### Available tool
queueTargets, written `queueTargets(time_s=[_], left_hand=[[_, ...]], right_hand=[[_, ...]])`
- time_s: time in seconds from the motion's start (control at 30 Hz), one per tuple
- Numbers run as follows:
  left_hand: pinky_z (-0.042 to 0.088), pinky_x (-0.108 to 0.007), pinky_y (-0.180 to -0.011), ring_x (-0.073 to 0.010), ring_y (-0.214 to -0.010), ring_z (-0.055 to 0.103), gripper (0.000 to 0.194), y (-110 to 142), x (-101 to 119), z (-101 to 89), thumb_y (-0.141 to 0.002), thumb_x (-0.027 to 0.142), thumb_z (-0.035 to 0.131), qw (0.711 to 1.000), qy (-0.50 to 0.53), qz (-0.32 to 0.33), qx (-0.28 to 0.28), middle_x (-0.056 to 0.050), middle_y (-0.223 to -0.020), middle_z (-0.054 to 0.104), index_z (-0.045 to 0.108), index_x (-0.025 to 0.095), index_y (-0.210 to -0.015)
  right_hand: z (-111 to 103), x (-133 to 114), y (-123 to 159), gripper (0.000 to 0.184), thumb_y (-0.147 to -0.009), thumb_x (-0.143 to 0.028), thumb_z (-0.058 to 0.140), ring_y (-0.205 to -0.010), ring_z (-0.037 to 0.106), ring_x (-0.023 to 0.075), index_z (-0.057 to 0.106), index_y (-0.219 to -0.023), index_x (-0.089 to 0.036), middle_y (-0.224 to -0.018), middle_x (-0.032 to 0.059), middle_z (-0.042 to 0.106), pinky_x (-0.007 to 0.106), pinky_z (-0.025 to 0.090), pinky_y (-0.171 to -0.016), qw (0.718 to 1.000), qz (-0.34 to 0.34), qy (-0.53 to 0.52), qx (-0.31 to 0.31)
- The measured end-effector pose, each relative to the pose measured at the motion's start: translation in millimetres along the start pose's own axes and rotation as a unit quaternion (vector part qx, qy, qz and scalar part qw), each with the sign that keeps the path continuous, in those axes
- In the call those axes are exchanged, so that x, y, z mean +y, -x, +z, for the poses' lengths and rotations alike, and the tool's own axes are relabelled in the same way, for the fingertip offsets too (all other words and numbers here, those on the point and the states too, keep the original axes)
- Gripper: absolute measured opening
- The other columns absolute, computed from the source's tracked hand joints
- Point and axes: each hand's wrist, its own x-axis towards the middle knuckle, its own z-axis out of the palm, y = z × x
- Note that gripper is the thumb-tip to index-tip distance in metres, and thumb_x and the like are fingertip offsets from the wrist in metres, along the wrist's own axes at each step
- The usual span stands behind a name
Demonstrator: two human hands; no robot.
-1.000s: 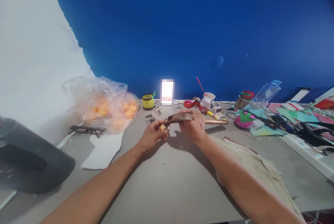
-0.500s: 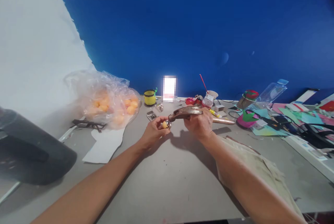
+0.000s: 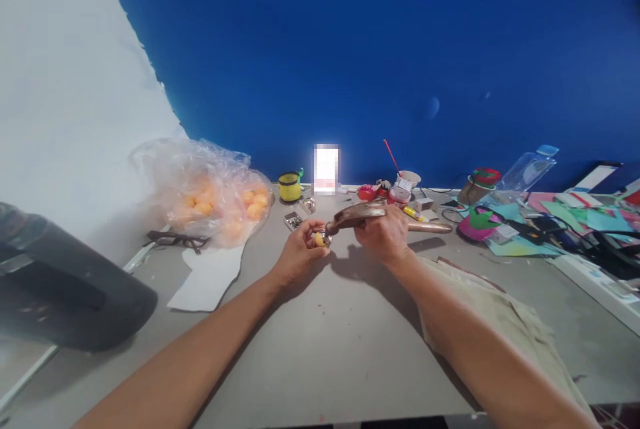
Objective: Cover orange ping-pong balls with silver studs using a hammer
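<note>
My left hand pinches a small orange ball with a little metal piece on it, held just above the grey table. My right hand grips a hammer by its rusty brown head, the wooden handle pointing right. The hammer head's tip sits right at the ball. Both hands are closed around what they hold.
A clear plastic bag of orange balls lies at the back left, with black glasses and a white paper cutout in front. A yellow cup, small metal tins, jars, a bottle and coloured paper scraps fill the back right. Beige cloth lies under my right forearm.
The hammer head rose slightly half a second ago and is now back down against the ball. My view shifted a little; both hands stay in the same spot.
</note>
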Motion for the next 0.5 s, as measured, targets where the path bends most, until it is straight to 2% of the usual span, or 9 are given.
queueTargets(time_s=[0.1, 0.2, 0.27, 0.4, 0.5], left_hand=[[0.041, -0.025, -0.061, -0.0119, -0.069, 0.057, 0.05, 0.3, 2.4, -0.2, -0.063, 0.015, 0.075, 1.0, -0.006, -0.007, -0.008, 0.0, -0.085, 0.067, 0.065, 0.018, -0.112], [0.04, -0.024, -0.059, -0.0109, -0.063, 0.053, 0.044, 0.1, 2.6, -1.2, -0.062, 0.014, 0.074, 1.0, -0.005, -0.004, -0.015, 0.003, -0.075, 0.063, 0.066, 0.017, -0.105], [0.041, -0.024, -0.061, -0.0105, -0.064, 0.054, 0.042, -0.2, 1.7, -1.9, -0.062, 0.013, 0.075, 1.0, 0.01, 0.004, -0.015, 0.004, -0.074, 0.062, 0.066, 0.018, -0.102], [0.045, -0.025, -0.064, -0.0111, -0.069, 0.057, 0.051, 0.2, 1.2, -1.4, -0.063, 0.015, 0.081, 0.999, 0.04, -0.006, -0.031, 0.002, -0.085, 0.066, 0.065, 0.019, -0.111], [0.046, -0.025, -0.065, -0.0122, -0.073, 0.061, 0.051, 0.0, 1.9, -1.0, -0.062, 0.016, 0.082, 0.999, 0.04, -0.013, -0.033, -0.001, -0.095, 0.07, 0.063, 0.019, -0.109]], right_hand=[[0.8, 2.9, -0.8, 0.029, -0.086, -0.029, 0.06, -0.087, 0.068, 0.0292, 0.081, -0.103, -0.016, -0.088, 0.0139, 0.076, 0.039, 0.047, -0.086, 0.998, 0.038, 0.012, 0.04], [1.9, 0.3, 0.1, 0.023, -0.081, -0.028, 0.063, -0.086, 0.068, 0.0293, 0.081, -0.091, -0.018, -0.084, 0.0137, 0.076, 0.037, 0.048, -0.083, 0.999, 0.022, 0.012, -0.02], [2.1, -1.7, 0.6, 0.022, -0.081, -0.027, 0.064, -0.086, 0.069, 0.029, 0.081, -0.09, -0.018, -0.085, 0.0139, 0.076, 0.037, 0.048, -0.082, 0.999, 0.008, 0.005, -0.046], [1.5, -0.1, 0.8, 0.032, -0.086, -0.029, 0.06, -0.091, 0.069, 0.0303, 0.081, -0.106, -0.016, -0.091, 0.015, 0.077, 0.038, 0.047, -0.086, 0.999, 0.036, 0.012, 0.003], [2.4, -1.0, 2.1, 0.028, -0.084, -0.029, 0.062, -0.091, 0.07, 0.0303, 0.081, -0.099, -0.015, -0.089, 0.0152, 0.077, 0.038, 0.048, -0.086, 0.999, 0.027, 0.012, -0.016]])
